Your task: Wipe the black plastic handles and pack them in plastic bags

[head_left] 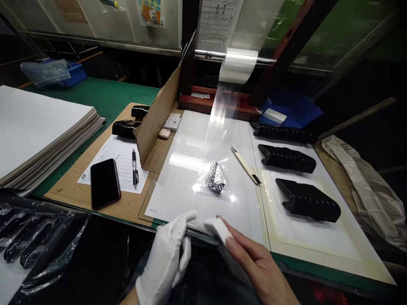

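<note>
My left hand (168, 254), in a white glove, is at the table's front edge with fingers bent. A dark glossy edge runs from it toward my right hand; I cannot make out whether it is a held part. My bare right hand (254, 258) pinches a white folded pad (219, 228), cloth or foam, between thumb and fingers. Beyond the hands, a small black ribbed piece in clear plastic film (216, 178) lies on the glass-topped white sheet (178, 190). To its right rests a craft knife (246, 165) with a pale handle.
Black moulded parts (310, 199) stand in a row at right. A clear film roll (240, 65) hangs at the back, its strip reaching the table. Left are a cardboard divider (162, 114), a phone (105, 183), a pen (135, 167) and a sheet stack (41, 131).
</note>
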The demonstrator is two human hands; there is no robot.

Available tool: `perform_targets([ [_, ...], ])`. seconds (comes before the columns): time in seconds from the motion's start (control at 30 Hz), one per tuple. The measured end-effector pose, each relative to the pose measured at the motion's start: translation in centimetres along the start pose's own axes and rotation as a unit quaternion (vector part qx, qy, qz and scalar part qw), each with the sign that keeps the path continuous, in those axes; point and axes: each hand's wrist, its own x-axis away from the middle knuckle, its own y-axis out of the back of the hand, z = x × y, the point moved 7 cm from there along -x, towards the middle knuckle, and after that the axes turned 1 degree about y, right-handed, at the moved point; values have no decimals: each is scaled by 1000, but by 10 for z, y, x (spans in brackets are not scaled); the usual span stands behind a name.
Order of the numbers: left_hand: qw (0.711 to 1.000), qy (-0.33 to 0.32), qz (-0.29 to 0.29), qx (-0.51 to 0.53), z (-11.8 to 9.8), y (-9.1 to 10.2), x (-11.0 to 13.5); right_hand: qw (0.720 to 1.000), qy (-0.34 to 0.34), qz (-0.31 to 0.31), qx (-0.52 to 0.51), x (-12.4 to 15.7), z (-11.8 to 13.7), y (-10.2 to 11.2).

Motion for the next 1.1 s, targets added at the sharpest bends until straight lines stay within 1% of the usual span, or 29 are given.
perform_targets([
  [0.03, 999, 5, -18, 34, 3, -3, 0, 997, 35, -63, -3, -1, 1, -2],
  [0.07, 997, 13, -31, 67, 7, -5, 0, 989, 74, -129, -1, 0, 3, -3],
  [0.1, 994, 20, -39, 97, 10, -8, 0, 977, 114, -179, 13, 2, 4, -5],
  [0.13, 991, 28, -43, 124, 14, -10, 0, 968, 148, -201, 36, 3, 6, -8],
  [0.17, 988, 36, -43, 143, 17, -12, 0, 963, 173, -195, 64, 3, 8, -12],
  [0.2, 986, 48, -36, 153, 20, -13, -1, 962, 190, -172, 92, 1, 10, -14],
  [0.23, 986, 65, -16, 150, 23, -15, -1, 961, 202, -146, 119, -1, 12, -13],
  [0.27, 986, 87, 15, 138, 28, -17, -2, 957, 218, -127, 146, -2, 15, -10],
  [0.3, 986, 106, 48, 122, 32, -19, -2, 945, 248, -115, 180, -2, 20, -5],
  [0.33, 984, 120, 78, 106, 36, -20, -2, 924, 293, -108, 222, 0, 27, -2],
  [0.37, 982, 129, 99, 96, 41, -20, -3, 893, 346, -98, 270, 3, 33, -1],
  [0.4, 981, 131, 107, 94, 45, -18, -4, 861, 390, -79, 317, 6, 36, -4],
  [0.43, 981, 129, 104, 97, 48, -15, -6, 835, 416, -59, 355, 7, 36, -7],
  [0.47, 982, 126, 97, 100, 52, -13, -8, 822, 422, -47, 380, 7, 34, -9],
  [0.5, 982, 126, 94, 100, 57, -11, -9, 820, 411, -51, 395, 5, 32, -8],
  [0.57, 983, 127, 93, 98, 63, -11, -10, 817, 397, -78, 411, 3, 30, -7],
  [0.6, 983, 126, 92, 98, 65, -11, -11, 809, 407, -81, 417, 4, 30, -9],
  [0.67, 984, 121, 91, 97, 65, -13, -10, 795, 430, -61, 424, 6, 32, -15],
  [0.7, 984, 118, 91, 97, 64, -13, -10, 796, 426, -53, 425, 6, 31, -15],
  [0.77, 985, 111, 93, 96, 61, -13, -8, 809, 397, -76, 426, 2, 31, -10],
  [0.83, 984, 105, 104, 103, 58, -14, -7, 808, 396, -92, 427, 2, 33, -7],
  [0.9, 981, 102, 120, 114, 56, -15, -6, 798, 423, -66, 425, 5, 35, -12],
  [0.93, 979, 102, 128, 119, 56, -16, -6, 800, 422, -53, 424, 5, 34, -14],
  [0.97, 979, 102, 131, 121, 56, -16, -7, 807, 408, -55, 422, 4, 33, -13],
  [1.03, 978, 104, 129, 123, 56, -16, -7, 823, 371, -83, 421, 1, 33, -8],
  [1.07, 978, 105, 127, 125, 56, -15, -8, 823, 370, -91, 420, 2, 33, -7],
  [1.1, 978, 108, 126, 125, 56, -15, -8, 818, 384, -88, 419, 4, 35, -9],
])
